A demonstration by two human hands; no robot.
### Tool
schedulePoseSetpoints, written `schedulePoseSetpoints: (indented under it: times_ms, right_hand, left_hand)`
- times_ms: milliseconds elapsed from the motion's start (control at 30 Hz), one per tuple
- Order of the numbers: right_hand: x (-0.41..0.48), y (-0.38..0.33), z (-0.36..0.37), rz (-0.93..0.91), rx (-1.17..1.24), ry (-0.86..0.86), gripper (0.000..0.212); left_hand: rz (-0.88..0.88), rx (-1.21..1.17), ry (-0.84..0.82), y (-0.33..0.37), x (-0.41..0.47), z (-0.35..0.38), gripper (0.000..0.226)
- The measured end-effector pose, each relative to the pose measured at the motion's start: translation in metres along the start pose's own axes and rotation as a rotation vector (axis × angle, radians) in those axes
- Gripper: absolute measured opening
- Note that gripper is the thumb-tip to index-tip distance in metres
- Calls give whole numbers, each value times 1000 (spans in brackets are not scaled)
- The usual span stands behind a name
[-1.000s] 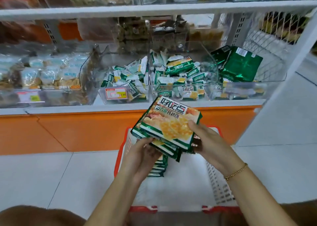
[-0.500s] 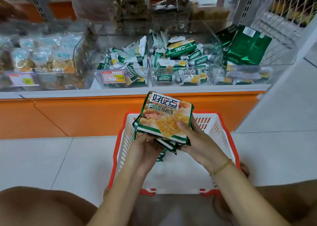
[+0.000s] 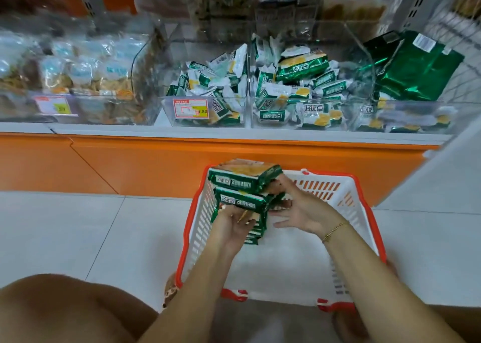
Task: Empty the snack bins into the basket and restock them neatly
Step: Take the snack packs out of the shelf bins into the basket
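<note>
Shelf unit (image 3: 234,131) with an orange base is filling the top half, standing on pale floor tiles (image 3: 78,225). Clear snack bins (image 3: 248,118) are sitting side by side along the shelf ledge, the two middle ones holding loose green-and-white snack packets (image 3: 299,90) in a jumble. The right-hand bin is carrying big green foil bags (image 3: 416,69) leaning on top. The bins further left are blurred, with pale packets inside. White basket (image 3: 185,238) with a red rim is sitting on the floor just in front of the orange base, between the person's knees. Stack of snack packs (image 3: 242,181) is standing in the basket's far-left corner, its top packs rising above the rim. Cannot tell if the bottom pack is resting on the basket floor. Left grip (image 3: 231,225) is coming from the near side, fingers curling over the front of the lower packs and holding them. Right grip (image 3: 304,209) is on the stack's right end, fingers bending round the upper packs and thumb sticking out free below. So the stack is sitting between both grips, touching each. Gold bracelet (image 3: 334,230) is hanging on the right wrist. Red price tag (image 3: 190,108) is sticking on the front of the left middle bin.
</note>
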State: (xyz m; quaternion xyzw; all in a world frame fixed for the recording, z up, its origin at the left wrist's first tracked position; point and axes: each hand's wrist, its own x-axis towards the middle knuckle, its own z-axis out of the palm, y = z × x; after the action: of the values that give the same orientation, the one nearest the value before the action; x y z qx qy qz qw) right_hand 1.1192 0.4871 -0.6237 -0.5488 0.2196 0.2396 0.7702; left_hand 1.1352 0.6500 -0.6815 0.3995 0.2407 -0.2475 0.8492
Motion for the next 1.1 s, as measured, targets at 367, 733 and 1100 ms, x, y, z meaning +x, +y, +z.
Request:
schedulePoseSetpoints:
  times_ms: [367,733,1100]
  right_hand:
    - [107,13,-34,257,-112,207,102]
    - [135,20,2,236,112,16,41]
    - [125,-1,1,331,-191,-113,51]
  left_hand:
    - [-132,-163,232,-15,41,1,13]
    - [-59,-149,283,4,46,-12,30]
    - [-77,-73,264,18,30,4,35]
